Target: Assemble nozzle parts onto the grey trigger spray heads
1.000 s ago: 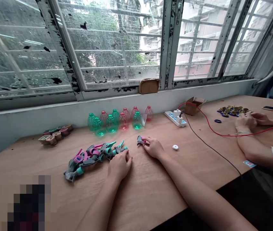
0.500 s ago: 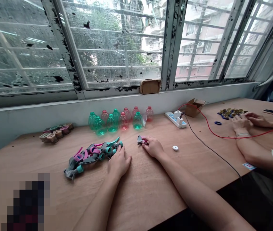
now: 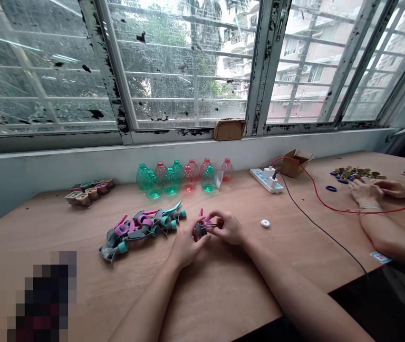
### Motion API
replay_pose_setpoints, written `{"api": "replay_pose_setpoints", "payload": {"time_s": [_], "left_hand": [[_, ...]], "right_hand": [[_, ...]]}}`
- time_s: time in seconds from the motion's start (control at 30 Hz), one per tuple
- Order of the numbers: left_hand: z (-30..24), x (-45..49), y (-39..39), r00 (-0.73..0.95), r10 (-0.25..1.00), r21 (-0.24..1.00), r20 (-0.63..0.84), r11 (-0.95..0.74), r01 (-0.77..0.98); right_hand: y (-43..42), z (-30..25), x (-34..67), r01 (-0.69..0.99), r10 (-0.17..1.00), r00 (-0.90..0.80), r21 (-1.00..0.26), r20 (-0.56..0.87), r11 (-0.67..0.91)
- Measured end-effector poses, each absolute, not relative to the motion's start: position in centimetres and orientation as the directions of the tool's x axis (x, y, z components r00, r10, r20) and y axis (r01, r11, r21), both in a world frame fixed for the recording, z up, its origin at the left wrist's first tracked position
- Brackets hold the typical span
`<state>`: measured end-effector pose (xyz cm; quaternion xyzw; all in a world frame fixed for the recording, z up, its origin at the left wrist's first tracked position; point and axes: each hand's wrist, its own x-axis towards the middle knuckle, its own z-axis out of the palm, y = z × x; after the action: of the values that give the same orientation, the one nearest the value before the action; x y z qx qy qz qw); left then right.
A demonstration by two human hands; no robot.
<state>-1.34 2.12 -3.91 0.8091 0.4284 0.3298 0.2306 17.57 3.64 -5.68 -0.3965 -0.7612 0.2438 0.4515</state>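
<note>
My left hand (image 3: 187, 242) and my right hand (image 3: 228, 227) meet over the wooden table (image 3: 224, 285), both closed on one small grey and pink spray-trigger head (image 3: 202, 226) held between the fingertips. Just left of my left hand lies a pile of trigger heads (image 3: 141, 229) in grey, pink and teal. Behind the hands, near the wall, stand several small green and red bottles (image 3: 183, 178).
A row of small caps (image 3: 89, 191) sits at the far left. A white disc (image 3: 265, 223), a power strip (image 3: 267, 180) with red and black cables, and a cardboard box (image 3: 294, 163) lie to the right. Another person's hands (image 3: 370, 191) work beside a heap of small parts (image 3: 352, 174).
My left hand left the pile and came right; my right hand drew the trigger head in toward it. Both now hold that piece together. The view shifted slightly.
</note>
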Motion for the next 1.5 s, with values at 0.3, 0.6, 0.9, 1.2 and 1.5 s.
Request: {"api": "replay_pose_setpoints", "payload": {"time_s": [0.3, 0.6, 0.9, 1.2, 1.5], "left_hand": [[-4.4, -1.3, 2.6, 0.427, 0.851, 0.712, 0.305, -0.501, 0.492], [-4.2, -1.6, 2.5, 0.401, 0.848, 0.646, 0.347, -0.526, 0.553], [-4.5, -1.5, 2.6, 0.408, 0.853, 0.653, 0.324, -0.514, 0.556], [-4.4, -1.6, 2.4, 0.377, 0.853, 0.6, 0.362, -0.522, 0.606], [-4.8, -1.7, 2.8, 0.39, 0.843, 0.592, 0.371, -0.538, 0.6]], "right_hand": [[3.7, -5.9, 17.5, 0.372, 0.797, -0.338, -0.707, 0.501, 0.602], [4.1, -5.7, 18.0, 0.41, 0.825, -0.236, -0.717, 0.513, 0.563], [4.1, -5.8, 18.4, 0.427, 0.813, -0.304, -0.692, 0.497, 0.583], [4.0, -5.6, 18.9, 0.503, 0.8, -0.359, -0.621, 0.482, 0.6], [3.9, -5.1, 19.5, 0.654, 0.802, -0.365, -0.482, 0.473, 0.583]]}}
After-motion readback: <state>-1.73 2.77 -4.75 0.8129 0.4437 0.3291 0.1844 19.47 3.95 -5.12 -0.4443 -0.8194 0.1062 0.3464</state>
